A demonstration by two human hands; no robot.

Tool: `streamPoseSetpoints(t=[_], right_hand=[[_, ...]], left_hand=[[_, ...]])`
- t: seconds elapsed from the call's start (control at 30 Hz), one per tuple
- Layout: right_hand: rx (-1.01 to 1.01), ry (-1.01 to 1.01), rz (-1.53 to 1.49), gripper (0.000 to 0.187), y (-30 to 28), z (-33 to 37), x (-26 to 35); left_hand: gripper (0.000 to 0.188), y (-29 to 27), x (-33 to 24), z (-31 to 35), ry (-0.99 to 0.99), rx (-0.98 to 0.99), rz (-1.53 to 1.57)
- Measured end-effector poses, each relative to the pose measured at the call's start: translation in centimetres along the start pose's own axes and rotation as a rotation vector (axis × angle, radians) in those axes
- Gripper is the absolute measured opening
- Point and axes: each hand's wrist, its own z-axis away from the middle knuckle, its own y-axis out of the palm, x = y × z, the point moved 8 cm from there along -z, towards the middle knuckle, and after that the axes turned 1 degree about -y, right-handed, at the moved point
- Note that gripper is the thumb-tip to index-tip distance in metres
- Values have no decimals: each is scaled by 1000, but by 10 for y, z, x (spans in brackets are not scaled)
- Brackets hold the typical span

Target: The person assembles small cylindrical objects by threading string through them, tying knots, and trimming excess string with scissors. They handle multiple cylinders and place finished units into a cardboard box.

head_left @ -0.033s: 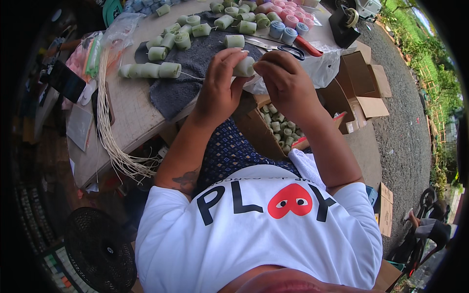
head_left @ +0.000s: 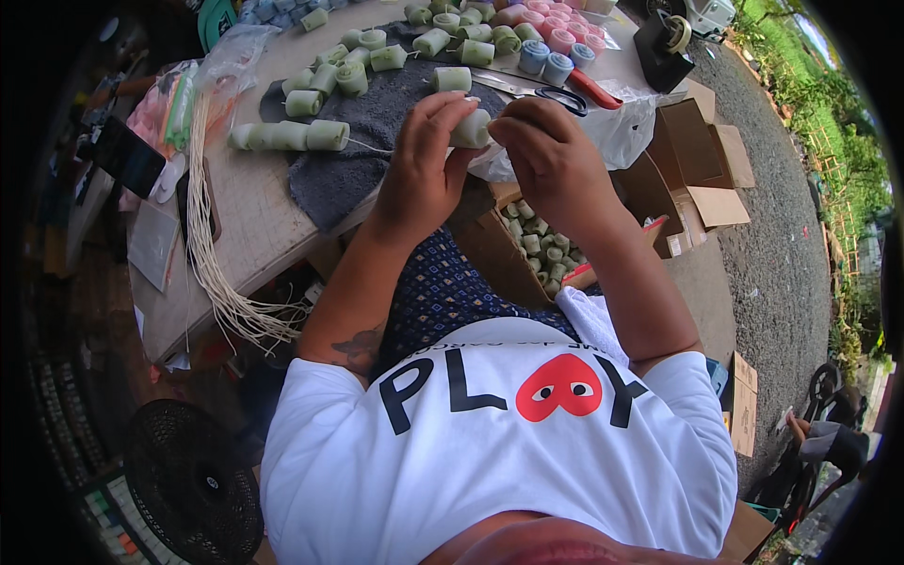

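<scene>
My left hand (head_left: 428,155) is closed around a pale green candle (head_left: 471,129), a short cylinder held above the table's near edge. At the candle's right end, my right hand (head_left: 551,151) pinches its fingertips together; what lies between them, perhaps a wick, is too small to make out. A thin white wick (head_left: 370,148) runs from a row of green candles (head_left: 290,136) on the left toward my left hand. Just beyond my hands, a single green candle (head_left: 451,79) lies on a dark grey cloth (head_left: 325,184). More green candles (head_left: 352,79) are scattered behind it.
Scissors (head_left: 508,85), a red-handled tool (head_left: 595,88) and a tape dispenser (head_left: 662,42) lie at the back right, near pink and blue candles (head_left: 558,68). Long wicks (head_left: 200,226) hang over the table's left edge. Below my right arm stands a cardboard box (head_left: 504,247) of green candles.
</scene>
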Motion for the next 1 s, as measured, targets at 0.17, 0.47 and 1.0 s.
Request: streamPoseSetpoints(t=[0.17, 0.47, 1.0], right_hand=[[93, 7, 40, 25, 0, -5, 6], [-8, 124, -100, 15, -5, -8, -12], [-93, 121, -245, 14, -14, -5, -16]], left_hand=[[45, 0, 1, 3, 3, 8, -80], [47, 4, 8, -4, 33, 107, -82], [51, -5, 12, 0, -72, 7, 90]])
